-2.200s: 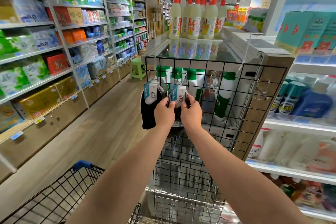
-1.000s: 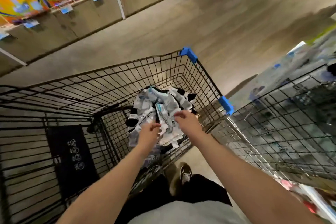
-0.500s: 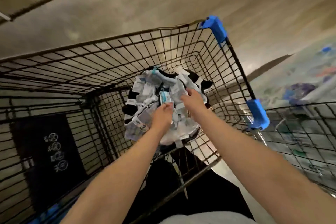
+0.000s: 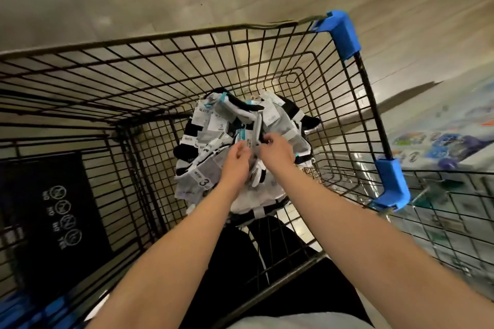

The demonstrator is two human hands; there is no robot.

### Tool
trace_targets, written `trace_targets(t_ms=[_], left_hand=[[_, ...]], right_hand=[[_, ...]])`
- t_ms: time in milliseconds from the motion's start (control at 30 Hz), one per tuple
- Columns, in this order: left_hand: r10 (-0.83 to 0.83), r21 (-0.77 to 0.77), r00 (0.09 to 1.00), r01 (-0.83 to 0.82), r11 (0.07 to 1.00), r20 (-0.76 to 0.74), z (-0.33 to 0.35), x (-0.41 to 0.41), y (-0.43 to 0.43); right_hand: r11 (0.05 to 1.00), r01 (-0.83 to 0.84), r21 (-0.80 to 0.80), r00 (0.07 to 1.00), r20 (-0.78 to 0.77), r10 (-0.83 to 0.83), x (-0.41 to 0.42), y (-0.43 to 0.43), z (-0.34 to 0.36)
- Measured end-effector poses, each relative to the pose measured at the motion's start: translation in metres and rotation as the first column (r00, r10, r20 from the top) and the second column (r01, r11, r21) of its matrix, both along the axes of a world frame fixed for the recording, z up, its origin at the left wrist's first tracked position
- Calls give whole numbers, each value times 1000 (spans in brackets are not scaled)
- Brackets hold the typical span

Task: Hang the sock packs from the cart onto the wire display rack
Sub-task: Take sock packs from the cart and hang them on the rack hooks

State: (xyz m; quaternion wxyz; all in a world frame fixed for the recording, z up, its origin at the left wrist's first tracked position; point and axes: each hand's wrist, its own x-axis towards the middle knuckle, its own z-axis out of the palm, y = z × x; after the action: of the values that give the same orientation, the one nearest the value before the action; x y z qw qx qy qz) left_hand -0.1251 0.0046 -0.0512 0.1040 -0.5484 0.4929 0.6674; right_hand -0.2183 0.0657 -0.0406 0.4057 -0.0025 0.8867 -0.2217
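Since half a second ago both hands have drawn closer together over the heap and the view has tipped a little, so the cart's far rim now sits lower in frame. The sock pack [image 4: 250, 133], a teal-and-white carded one, stands up at the crest of the pile of sock packs [image 4: 213, 141] in the cart's near-right corner, at about 12 o'clock from the hands. The left hand [image 4: 236, 161] has its fingers curled in against the pack's lower card, apparently pinching it, though the thumb side is hidden; the right hand [image 4: 275, 149] pinches the pack's upper edge from 3 o'clock with bent fingertips. The likely trouble is snagging: the packs lie tangled, hooks and cards overlapping, so a quick pull could drag neighbours up and spill them, or tear a card at its hanger hole. A hook could also catch on the wire of the cart [image 4: 187, 67] on the way out. The basket wall stands close at 3 o'clock, with the blue corner guard [image 4: 393, 184] at 4 o'clock, so the clear way out is straight up; open basket lies toward 9 and 10 o'clock. The wire display rack [image 4: 454, 222] shows blurred at 4 o'clock beyond the rim.
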Motion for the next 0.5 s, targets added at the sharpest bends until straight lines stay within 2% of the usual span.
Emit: trace_targets(t_ms=[133, 233, 333, 500], left_hand=[[-13, 77, 999, 16, 997, -35, 10, 0, 2], [-17, 73, 999, 19, 997, -32, 11, -5, 3], [-12, 35, 1000, 13, 999, -23, 1, -12, -2], [-11, -13, 999, 11, 1000, 34, -15, -33, -11]], right_hand=[[994, -72, -84, 996, -63, 67, 1, 8, 14], [985, 70, -158, 996, 73, -59, -7, 11, 8], [974, 124, -192, 975, 204, -83, -9, 8, -3], [946, 210, -248, 952, 272, -140, -6, 0, -14]])
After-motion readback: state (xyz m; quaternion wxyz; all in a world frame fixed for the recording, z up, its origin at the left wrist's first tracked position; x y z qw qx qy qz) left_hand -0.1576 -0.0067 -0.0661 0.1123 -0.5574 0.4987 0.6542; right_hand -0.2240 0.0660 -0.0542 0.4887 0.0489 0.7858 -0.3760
